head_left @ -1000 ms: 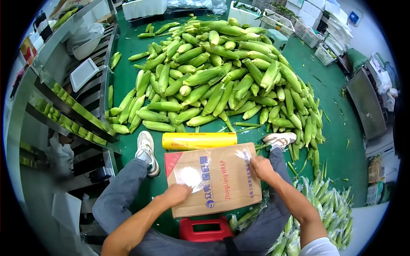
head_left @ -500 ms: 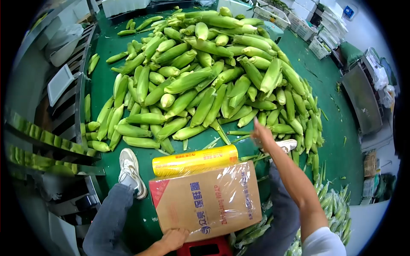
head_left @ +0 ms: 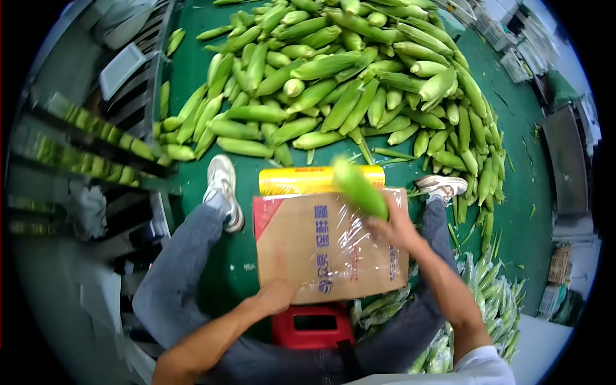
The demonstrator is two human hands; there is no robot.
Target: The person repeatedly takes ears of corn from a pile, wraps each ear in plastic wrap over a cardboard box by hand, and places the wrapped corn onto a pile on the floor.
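Note:
My right hand (head_left: 391,228) is closed around the lower end of a green, husk-covered ear of corn (head_left: 359,189), blurred by motion and tilted above the far right part of a cardboard box (head_left: 292,237). Shiny clear film covers much of the box top. At the near left edge of the box, my left hand (head_left: 277,296) is closed, its fingers curled at the edge and partly blurred. A yellow roll (head_left: 295,179) lies along the far side of the box. Beyond it rises a large pile of corn ears (head_left: 346,70).
A red stool (head_left: 314,343) stands under the box's near side, between my legs. Film-wrapped corn (head_left: 484,308) lies at the right. Metal racking (head_left: 147,96) and a shelf of packed green items (head_left: 96,131) stand at the left. My shoes flank the box on the green floor (head_left: 240,263).
My right hand has come back from the pile with an ear of corn and is now over the box. My left hand stays at the box edge. The view has tilted down.

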